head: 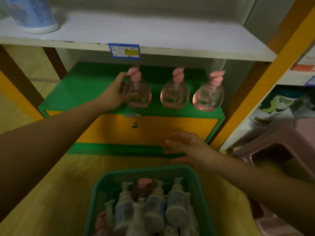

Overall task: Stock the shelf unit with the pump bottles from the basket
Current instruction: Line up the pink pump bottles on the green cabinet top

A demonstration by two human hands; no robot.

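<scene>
On the green shelf of the unit, under the white board with its blue price tag, three pink pump bottles stand upright in a row. The left hand curls its grip round the side of the leftmost pink bottle, which rests on the shelf beside the middle bottle and the right bottle. The right hand hovers above the green basket, fingers loosely spread, holding nothing. More stock lies in the basket: white pump bottles and another pink-capped one. These look like liquid-filled clear plastic, moderately heavy, smooth and likely slippery; the rounded belly or the neck below the pump seems the safest hold, since the pump head could turn or depress.
</scene>
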